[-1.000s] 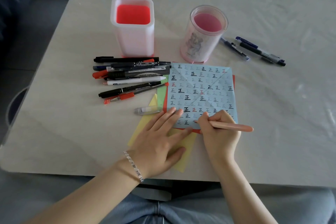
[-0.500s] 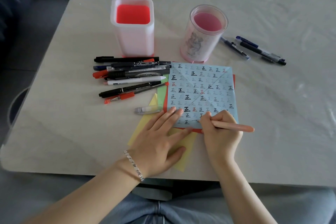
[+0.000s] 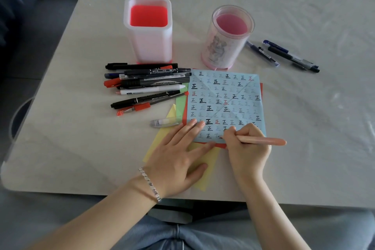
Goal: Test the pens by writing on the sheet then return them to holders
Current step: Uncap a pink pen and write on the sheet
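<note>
Hardly anything has shifted in the last second: my right hand (image 3: 246, 148) has crept a touch to the right along the bottom row of characters, and my left hand (image 3: 176, 158) has stayed where it was.

Nearest to me, my jeans (image 3: 182, 235) show under the table (image 3: 304, 128) edge. A bracelet (image 3: 151, 185) sits on my left wrist. That hand lies flat with its fingers straight and spread. Its palm rests on the yellow paper (image 3: 205, 172) and its fingertips press the near left corner of the blue sheet (image 3: 223, 99).

Just to the right, my right hand's fingers curl round the peach pen (image 3: 261, 140), pinching it near the tip. The tip touches the sheet's bottom row and the barrel points out to the right, lying low over the table.

The blue sheet is covered in rows of the same character in black, grey and red. It lies on a red paper (image 3: 217, 145), with a strip of green paper (image 3: 179, 105) showing at its left edge. A clear cap (image 3: 164, 123) lies just beside that edge, near my left fingertips.

Further left and back, a pile of pens (image 3: 148, 85) lies on the table, their ends reaching the sheet's far left corner. Behind them stands the square holder (image 3: 149, 32), and the round holder (image 3: 227, 38) stands just past the sheet's far edge. I see no pen in either. To the right of the round holder, three pens (image 3: 288, 56) lie side by side.
</note>
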Tool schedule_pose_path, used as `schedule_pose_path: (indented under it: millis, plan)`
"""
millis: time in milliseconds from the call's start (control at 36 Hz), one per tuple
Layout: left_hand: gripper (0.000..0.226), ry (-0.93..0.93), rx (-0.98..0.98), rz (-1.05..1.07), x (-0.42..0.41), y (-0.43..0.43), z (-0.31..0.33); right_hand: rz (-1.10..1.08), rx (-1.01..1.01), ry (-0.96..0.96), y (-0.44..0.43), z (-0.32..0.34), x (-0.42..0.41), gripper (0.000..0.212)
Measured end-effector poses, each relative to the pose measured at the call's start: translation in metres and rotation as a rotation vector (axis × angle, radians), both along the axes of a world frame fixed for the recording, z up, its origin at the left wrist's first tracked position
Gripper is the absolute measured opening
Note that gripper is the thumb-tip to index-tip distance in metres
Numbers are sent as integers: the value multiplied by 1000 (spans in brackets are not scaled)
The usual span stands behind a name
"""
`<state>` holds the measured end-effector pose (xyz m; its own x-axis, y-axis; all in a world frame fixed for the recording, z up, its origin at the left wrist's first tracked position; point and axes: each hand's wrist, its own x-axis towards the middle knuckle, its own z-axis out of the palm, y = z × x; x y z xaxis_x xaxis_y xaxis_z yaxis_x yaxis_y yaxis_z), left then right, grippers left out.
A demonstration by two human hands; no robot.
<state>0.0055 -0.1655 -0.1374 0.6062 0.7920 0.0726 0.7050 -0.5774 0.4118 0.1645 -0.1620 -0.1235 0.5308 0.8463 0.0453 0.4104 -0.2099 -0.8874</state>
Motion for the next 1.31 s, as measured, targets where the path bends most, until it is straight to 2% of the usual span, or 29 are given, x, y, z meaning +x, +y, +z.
schedule_pose_path:
  millis: [250,389,889,1083,1306]
  plan:
    - [44,-3,20,-2,0,0,-1,-4,25,-13,0,-2,0,43]
    - [44,8,17,-2,-1,0,-1,25,15,24,0,-1,0,37]
    - [45,8,16,-5,-1,0,-1,48,-8,-5,0,-1,-1,37]
    - [45,5,28,-6,-1,0,-1,-17,36,-53,0,-4,-1,33]
    - [44,19,27,-23,-1,0,-1,-83,35,76,-2,0,0,33]
